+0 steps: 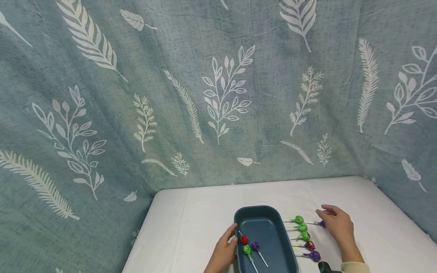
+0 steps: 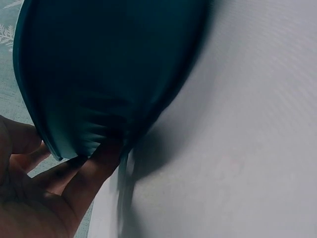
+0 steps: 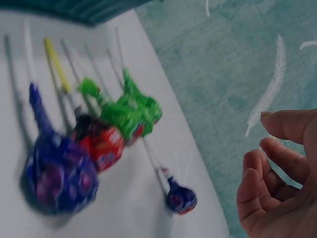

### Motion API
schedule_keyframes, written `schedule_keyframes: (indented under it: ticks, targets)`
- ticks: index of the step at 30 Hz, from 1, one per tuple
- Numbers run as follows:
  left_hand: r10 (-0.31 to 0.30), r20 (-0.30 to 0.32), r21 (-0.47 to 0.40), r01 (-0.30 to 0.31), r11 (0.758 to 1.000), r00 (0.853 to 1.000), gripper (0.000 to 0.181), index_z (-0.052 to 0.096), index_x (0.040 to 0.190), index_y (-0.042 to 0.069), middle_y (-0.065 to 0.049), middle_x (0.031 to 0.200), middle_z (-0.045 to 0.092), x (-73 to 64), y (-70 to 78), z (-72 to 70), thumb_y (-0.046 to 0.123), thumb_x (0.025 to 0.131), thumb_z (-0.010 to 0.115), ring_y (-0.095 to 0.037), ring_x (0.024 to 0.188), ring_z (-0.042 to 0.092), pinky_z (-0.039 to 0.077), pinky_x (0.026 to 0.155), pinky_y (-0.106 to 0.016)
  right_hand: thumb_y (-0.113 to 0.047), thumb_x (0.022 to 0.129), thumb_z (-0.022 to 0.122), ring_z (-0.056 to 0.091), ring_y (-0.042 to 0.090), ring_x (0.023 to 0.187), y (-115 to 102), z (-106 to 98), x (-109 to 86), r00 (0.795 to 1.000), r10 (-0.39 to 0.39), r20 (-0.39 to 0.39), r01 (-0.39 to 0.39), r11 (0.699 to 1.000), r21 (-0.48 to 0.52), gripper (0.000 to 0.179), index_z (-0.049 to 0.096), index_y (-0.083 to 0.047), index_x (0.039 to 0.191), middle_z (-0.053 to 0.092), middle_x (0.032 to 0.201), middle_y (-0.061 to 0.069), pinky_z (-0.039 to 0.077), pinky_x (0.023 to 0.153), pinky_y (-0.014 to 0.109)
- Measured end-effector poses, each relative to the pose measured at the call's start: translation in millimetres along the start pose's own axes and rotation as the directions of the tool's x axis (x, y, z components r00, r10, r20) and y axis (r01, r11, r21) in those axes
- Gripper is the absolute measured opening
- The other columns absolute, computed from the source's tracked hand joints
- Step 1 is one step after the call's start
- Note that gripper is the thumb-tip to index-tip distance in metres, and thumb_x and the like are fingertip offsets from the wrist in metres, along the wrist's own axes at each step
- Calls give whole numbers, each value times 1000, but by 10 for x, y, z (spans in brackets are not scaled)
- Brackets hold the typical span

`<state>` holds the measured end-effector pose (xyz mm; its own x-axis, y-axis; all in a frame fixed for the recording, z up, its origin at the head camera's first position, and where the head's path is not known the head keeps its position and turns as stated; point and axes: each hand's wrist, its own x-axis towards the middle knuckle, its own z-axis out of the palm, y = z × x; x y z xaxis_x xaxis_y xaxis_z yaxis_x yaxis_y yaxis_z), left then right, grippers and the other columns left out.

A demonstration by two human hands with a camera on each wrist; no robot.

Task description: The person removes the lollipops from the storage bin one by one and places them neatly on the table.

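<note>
Three lollipops [image 1: 247, 250] lie in the tray [image 1: 262, 228], others [image 1: 315, 256] to its right.

The dark blue tray [image 1: 286, 237], rectangular with rounded corners, stood open side up, well apart from the back edge of the table [image 1: 194, 216]. Toward its left edge lay wrapped lollipops [image 1: 247, 249]: red, green, purple. Along its right edge ran a row [image 1: 302, 227] of green, red and purple ones, sticks trayward; another purple lollipop [image 1: 321, 223] lay farther right.
</note>
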<state>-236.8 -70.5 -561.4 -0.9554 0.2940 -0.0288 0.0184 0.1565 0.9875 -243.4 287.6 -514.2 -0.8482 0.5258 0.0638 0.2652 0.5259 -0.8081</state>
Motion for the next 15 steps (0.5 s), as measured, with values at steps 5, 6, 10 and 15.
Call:
schedule_keyframes:
  ticks: [5, 6, 10, 15]
  targets:
    - [11, -2, 15, -11, 1000, 1000, 42, 39, 134, 17, -18, 131, 39, 4, -14, 1, 18, 92, 45, -32, 99, 55, 53, 60, -38, -44, 83, 56, 54, 30, 88, -198, 38, -68, 998, -33, 52, 29, 996, 79, 55, 53, -1, 118, 56, 105, 20, 47, 62, 35]
    - [13, -4, 21, -13, 1000, 1000, 42, 39, 134, 17, -18, 131, 39, 7, -17, 2, 18, 92, 45, -32, 99, 54, 53, 60, -38, -44, 84, 55, 55, 29, 87, -229, 55, -79, 997, -46, 60, 40, 995, 91, 54, 52, -2, 118, 55, 107, 19, 48, 61, 33]
    - [7, -8, 39, -7, 999, 1000, 42, 38, 134, 18, -18, 131, 40, 22, -37, 3, 18, 92, 44, -33, 99, 54, 53, 60, -38, -43, 85, 53, 57, 25, 83, -354, 112, -130, 988, -119, 98, 106, 986, 131, 52, 52, -4, 119, 56, 108, 18, 48, 60, 29]
    - [0, -9, 42, 1, 999, 1000, 42, 38, 134, 17, -18, 131, 39, 41, -65, 2, 17, 92, 44, -35, 100, 54, 53, 61, -38, -45, 84, 54, 57, 26, 87, -521, 208, -223, 966, -208, 151, 181, 967, 179, 51, 54, -6, 116, 58, 106, 16, 49, 67, 33]
